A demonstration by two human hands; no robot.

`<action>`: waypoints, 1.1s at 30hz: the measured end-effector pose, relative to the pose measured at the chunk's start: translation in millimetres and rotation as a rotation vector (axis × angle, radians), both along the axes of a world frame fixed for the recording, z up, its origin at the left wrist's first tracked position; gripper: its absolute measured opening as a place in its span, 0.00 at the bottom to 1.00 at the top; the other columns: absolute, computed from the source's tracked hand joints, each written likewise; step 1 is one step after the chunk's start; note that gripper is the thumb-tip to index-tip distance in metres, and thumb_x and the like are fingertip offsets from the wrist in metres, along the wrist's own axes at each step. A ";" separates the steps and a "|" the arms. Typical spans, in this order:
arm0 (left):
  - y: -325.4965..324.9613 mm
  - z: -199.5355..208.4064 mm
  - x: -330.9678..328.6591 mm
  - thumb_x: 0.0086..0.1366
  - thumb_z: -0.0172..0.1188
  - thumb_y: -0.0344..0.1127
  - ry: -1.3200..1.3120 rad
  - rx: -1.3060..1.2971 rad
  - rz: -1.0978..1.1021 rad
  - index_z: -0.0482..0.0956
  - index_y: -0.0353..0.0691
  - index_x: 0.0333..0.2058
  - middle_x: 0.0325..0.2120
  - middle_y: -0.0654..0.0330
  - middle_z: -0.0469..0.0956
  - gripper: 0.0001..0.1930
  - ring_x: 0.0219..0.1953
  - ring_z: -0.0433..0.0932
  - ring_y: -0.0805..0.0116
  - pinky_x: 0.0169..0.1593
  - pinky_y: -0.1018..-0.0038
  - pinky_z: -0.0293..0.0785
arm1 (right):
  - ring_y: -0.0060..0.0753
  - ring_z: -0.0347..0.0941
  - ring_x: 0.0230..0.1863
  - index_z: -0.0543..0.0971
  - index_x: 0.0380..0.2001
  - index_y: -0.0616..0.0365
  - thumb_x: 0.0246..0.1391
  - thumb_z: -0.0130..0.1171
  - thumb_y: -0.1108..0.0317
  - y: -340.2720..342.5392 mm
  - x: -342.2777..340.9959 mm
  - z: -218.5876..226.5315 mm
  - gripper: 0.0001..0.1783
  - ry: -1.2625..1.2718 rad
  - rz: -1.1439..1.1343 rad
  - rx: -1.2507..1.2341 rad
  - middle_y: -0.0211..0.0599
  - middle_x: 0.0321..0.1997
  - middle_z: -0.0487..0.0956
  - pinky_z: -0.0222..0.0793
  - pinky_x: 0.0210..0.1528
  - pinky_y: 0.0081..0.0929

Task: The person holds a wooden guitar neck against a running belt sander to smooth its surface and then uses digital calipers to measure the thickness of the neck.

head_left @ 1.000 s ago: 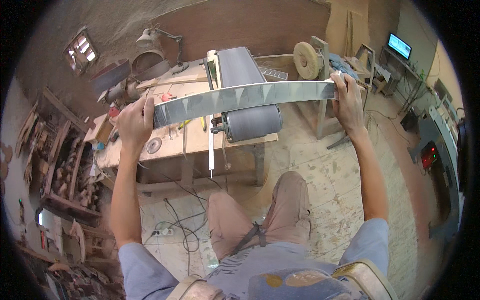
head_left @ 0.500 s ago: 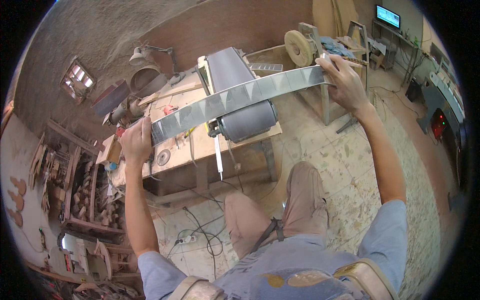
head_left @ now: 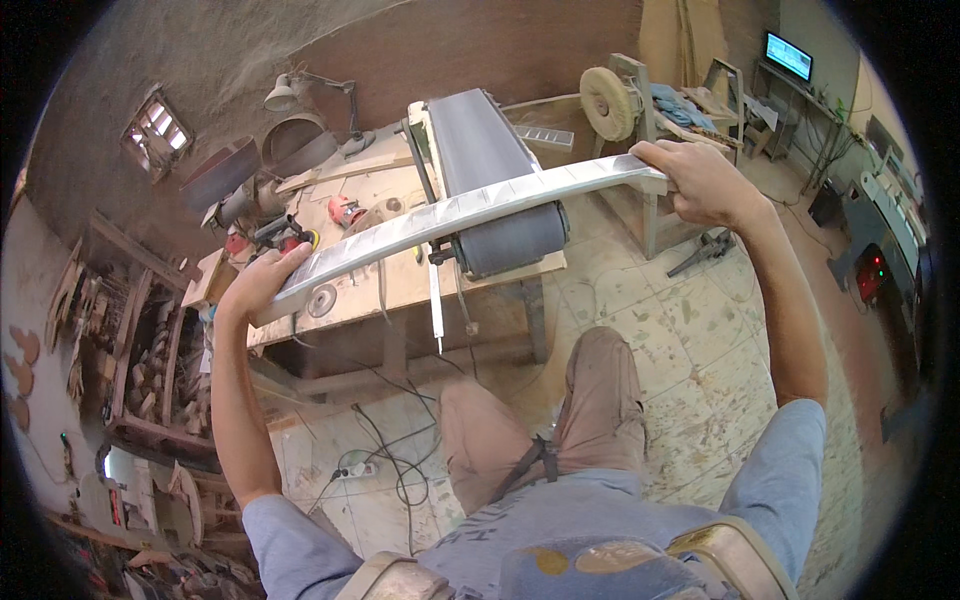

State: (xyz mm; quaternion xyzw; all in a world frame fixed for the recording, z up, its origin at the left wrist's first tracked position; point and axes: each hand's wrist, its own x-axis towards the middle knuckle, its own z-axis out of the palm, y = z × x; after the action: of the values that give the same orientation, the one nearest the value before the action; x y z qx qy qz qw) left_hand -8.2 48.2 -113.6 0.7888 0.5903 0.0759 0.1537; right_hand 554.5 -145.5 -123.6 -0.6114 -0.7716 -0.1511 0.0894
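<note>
A long, narrow board (head_left: 470, 208) with a pale edge and light triangular markings on its face spans the space in front of me. My left hand (head_left: 262, 284) grips its left end, the thumb lying along the top. At the other end, my right hand (head_left: 708, 184) is closed around the board, fingers curled over it. Behind and below the board's middle is a belt sander (head_left: 475, 135) with a wide grey belt, its near roller (head_left: 512, 240) showing beneath the board. Whether board and belt touch, I cannot tell.
The sander stands on a dusty wooden workbench (head_left: 350, 270) holding a red power tool (head_left: 345, 211), a round disc (head_left: 321, 300) and a desk lamp (head_left: 283, 95). A buffing wheel (head_left: 608, 104) is at the far right. Cables (head_left: 395, 470) and a power strip (head_left: 357, 470) lie on the floor.
The board has rolled in my hands, so its patterned face shows less and its pale edge more. My left hand has moved left and slightly down; my right hand has shifted right and down.
</note>
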 end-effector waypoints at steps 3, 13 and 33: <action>3.2 1.0 -2.2 0.75 0.47 0.67 0.008 0.064 -0.051 0.84 0.27 0.37 0.30 0.42 0.83 0.40 0.35 0.82 0.48 0.47 0.57 0.73 | 0.57 0.79 0.48 0.69 0.59 0.53 0.50 0.58 0.81 3.7 -3.6 -5.0 0.31 0.011 0.000 0.048 0.46 0.46 0.78 0.76 0.49 0.50; -8.9 -19.4 2.6 0.78 0.47 0.55 -0.054 0.803 -0.133 0.86 0.40 0.35 0.22 0.45 0.78 0.27 0.29 0.80 0.41 0.34 0.53 0.72 | 0.60 0.76 0.49 0.64 0.64 0.50 0.51 0.59 0.81 28.0 -19.6 -46.3 0.36 0.070 0.103 0.591 0.48 0.52 0.72 0.78 0.49 0.50; -8.8 -20.0 -17.9 0.78 0.49 0.51 -0.080 0.888 -0.187 0.75 0.33 0.27 0.24 0.43 0.75 0.26 0.30 0.77 0.43 0.36 0.53 0.68 | 0.49 0.81 0.47 0.70 0.63 0.46 0.45 0.70 0.78 22.4 -22.0 -32.7 0.40 0.034 0.101 0.464 0.42 0.52 0.75 0.81 0.46 0.42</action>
State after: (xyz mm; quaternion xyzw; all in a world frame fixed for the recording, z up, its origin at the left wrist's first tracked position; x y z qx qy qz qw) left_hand -26.2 39.4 -133.5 0.8246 0.4204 0.3381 -0.1706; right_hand 532.5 -123.1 -156.3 -0.5374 -0.7442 -0.3097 0.2478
